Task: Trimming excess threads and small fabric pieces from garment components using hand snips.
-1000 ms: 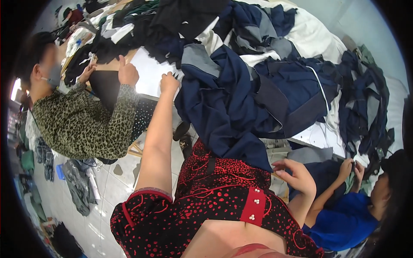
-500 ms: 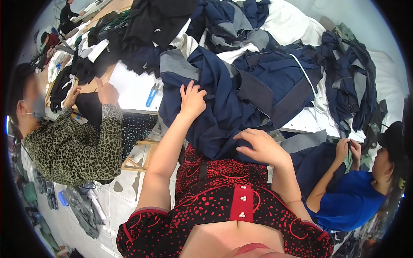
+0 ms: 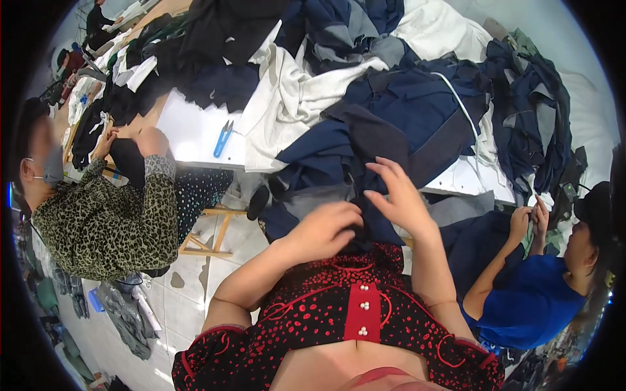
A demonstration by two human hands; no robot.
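A navy garment with grey panels (image 3: 313,202) hangs from the table's front edge down to my lap, bunched in dark folds. Close to my body, my left hand (image 3: 323,228) is closed, its fingers curled into the dark cloth; part of the grip is hidden. To its right my right hand (image 3: 402,203) is raised over the folds, thumb and fingers apart, holding nothing that shows. Behind the garment lies a heap of navy cloth pieces (image 3: 424,104). Crumpled white cloth (image 3: 287,98) spreads to the left of it.
Blue-handled thread snips (image 3: 223,139) lie on the white tabletop (image 3: 189,133). A white cord (image 3: 460,107) crosses the heap. A person in a leopard-print top (image 3: 111,221) sits at left, another in blue (image 3: 535,303) at right. Black cloth (image 3: 222,32) is piled beyond.
The navy garment has been drawn off the table toward my lap, uncovering white cloth. My left hand has come back and rightward from the tabletop; my right hand has lifted slightly forward.
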